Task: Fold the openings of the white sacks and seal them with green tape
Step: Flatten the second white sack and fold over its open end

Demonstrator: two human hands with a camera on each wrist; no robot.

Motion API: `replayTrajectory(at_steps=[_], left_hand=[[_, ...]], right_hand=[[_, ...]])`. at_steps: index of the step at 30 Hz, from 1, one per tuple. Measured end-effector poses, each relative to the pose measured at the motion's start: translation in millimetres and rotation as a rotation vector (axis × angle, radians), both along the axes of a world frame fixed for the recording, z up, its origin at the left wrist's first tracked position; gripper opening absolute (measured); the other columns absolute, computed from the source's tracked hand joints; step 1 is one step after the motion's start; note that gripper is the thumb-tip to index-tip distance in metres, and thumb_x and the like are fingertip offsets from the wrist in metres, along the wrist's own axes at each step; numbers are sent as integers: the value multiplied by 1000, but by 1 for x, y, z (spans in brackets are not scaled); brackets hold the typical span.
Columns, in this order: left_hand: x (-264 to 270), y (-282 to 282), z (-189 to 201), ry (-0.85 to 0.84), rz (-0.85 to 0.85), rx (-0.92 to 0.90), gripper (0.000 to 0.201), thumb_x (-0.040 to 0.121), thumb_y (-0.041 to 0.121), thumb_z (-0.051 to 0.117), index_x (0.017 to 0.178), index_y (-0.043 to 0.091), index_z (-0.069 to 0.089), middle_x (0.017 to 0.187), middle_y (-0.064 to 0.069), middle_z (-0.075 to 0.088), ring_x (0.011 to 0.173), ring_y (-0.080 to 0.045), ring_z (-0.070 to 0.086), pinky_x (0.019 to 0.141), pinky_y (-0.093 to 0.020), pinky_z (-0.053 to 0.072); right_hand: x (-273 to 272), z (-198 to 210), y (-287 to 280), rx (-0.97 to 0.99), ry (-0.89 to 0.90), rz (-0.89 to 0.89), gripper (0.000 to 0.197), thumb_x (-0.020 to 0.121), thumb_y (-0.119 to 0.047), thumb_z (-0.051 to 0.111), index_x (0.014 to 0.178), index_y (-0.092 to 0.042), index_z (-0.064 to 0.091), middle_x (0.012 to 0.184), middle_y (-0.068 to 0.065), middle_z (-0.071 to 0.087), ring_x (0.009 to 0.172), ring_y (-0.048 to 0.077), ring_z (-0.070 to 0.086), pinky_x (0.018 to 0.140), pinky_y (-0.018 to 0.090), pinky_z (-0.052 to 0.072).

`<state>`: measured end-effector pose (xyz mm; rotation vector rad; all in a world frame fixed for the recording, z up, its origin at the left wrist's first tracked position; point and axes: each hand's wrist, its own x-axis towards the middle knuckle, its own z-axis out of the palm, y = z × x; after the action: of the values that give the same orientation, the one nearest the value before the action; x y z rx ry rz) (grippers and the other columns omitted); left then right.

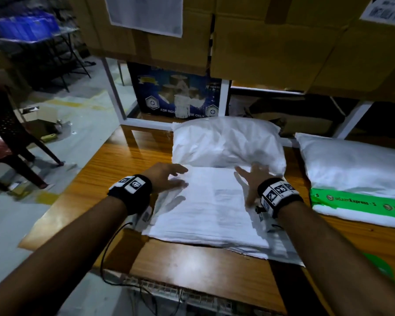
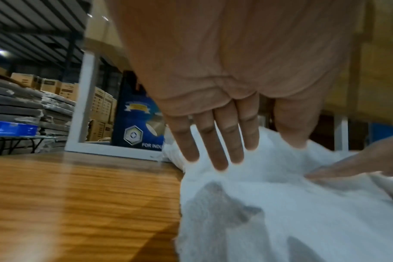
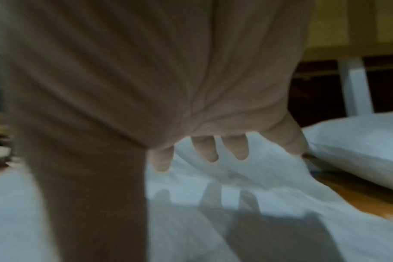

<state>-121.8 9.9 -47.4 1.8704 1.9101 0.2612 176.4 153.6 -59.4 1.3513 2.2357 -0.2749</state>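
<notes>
A filled white sack (image 1: 226, 144) lies on the wooden table (image 1: 114, 179), its flat empty mouth end (image 1: 210, 208) stretched toward me. My left hand (image 1: 169, 176) hovers open over the flap's left side, fingers (image 2: 215, 145) spread just above the cloth. At the flap's right side my right hand (image 1: 253, 179) is open too, its fingers (image 3: 204, 148) straight over the bulge of the sack (image 3: 236, 177). A second white sack (image 1: 356, 165) to the right carries a strip of green tape (image 1: 360, 200) across its folded end.
Cardboard boxes (image 1: 260, 37) sit on a white metal rack (image 1: 119, 92) right behind the table, with a blue printed carton (image 1: 176, 92) below. A dark plastic chair (image 1: 12, 137) stands on the floor at left. Something green (image 1: 381, 267) shows by my right forearm.
</notes>
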Motion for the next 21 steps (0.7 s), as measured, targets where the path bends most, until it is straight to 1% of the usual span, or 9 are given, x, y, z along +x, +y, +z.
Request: replayTrajectory(at_steps=[2, 4, 5, 7, 9, 11, 14, 17, 21], left_hand=[[-15, -36, 5, -8, 21, -10, 44, 91, 46, 65, 131, 29, 59, 121, 5, 68, 106, -12, 63, 88, -27, 50], [-25, -74, 3, -25, 64, 9, 50, 80, 61, 64, 121, 32, 64, 107, 9, 70, 98, -8, 65, 85, -30, 55], [-26, -92, -3, -70, 84, 4, 51, 75, 64, 65, 116, 34, 65, 104, 11, 70, 95, -5, 65, 85, -30, 56], [-23, -125, -16, -142, 61, -47, 52, 69, 58, 74, 115, 35, 65, 108, 11, 68, 96, -2, 64, 86, -24, 54], [-17, -150, -34, -105, -28, -50, 53, 67, 58, 74, 113, 33, 66, 112, 11, 63, 98, -4, 62, 84, -22, 51], [-10, -165, -51, -61, -71, 31, 33, 70, 49, 72, 99, 34, 67, 107, 12, 61, 93, -8, 60, 78, -19, 47], [-7, -176, -66, -108, 9, 162, 23, 77, 29, 73, 86, 41, 57, 88, 19, 58, 78, -6, 56, 66, -13, 37], [-2, -186, -68, -174, 87, 226, 8, 82, 36, 63, 84, 35, 55, 75, 21, 57, 70, -3, 53, 61, -21, 37], [8, -205, -69, -252, 196, 333, 15, 82, 45, 55, 88, 32, 54, 67, 11, 60, 63, -7, 54, 61, -31, 45]], right_hand=[[-23, 6, -25, 195, 240, 120, 91, 83, -51, 67, 155, -38, 13, 161, 13, 20, 144, 39, 27, 110, 64, 34], [-53, 11, -50, 143, 508, 245, 68, 94, -49, 56, 154, -32, 28, 159, 11, 33, 143, 31, 35, 116, 45, 31], [-67, 9, -63, 25, 545, 281, 72, 92, -52, 59, 154, -37, 26, 162, 12, 27, 147, 31, 29, 119, 42, 25], [-88, -5, -89, -202, 410, 273, 89, 82, -70, 62, 152, -54, 10, 167, 12, 0, 151, 43, 7, 121, 56, 14], [-94, -24, -105, -236, 223, 233, 98, 72, -83, 58, 146, -65, -4, 165, 5, -20, 147, 48, -18, 113, 72, 4], [-91, -35, -112, -192, 178, 204, 101, 64, -91, 56, 139, -71, -9, 162, -3, -28, 143, 45, -32, 104, 81, 0], [-93, -38, -111, -171, 162, 209, 103, 58, -94, 55, 134, -75, -12, 162, -5, -30, 141, 45, -35, 100, 85, 1], [-95, -38, -113, -160, 144, 205, 103, 57, -95, 53, 132, -76, -14, 161, -6, -31, 142, 46, -33, 99, 85, 2], [-96, -40, -115, -154, 155, 175, 103, 53, -98, 51, 129, -78, -15, 160, -7, -33, 143, 44, -33, 99, 85, -1]])
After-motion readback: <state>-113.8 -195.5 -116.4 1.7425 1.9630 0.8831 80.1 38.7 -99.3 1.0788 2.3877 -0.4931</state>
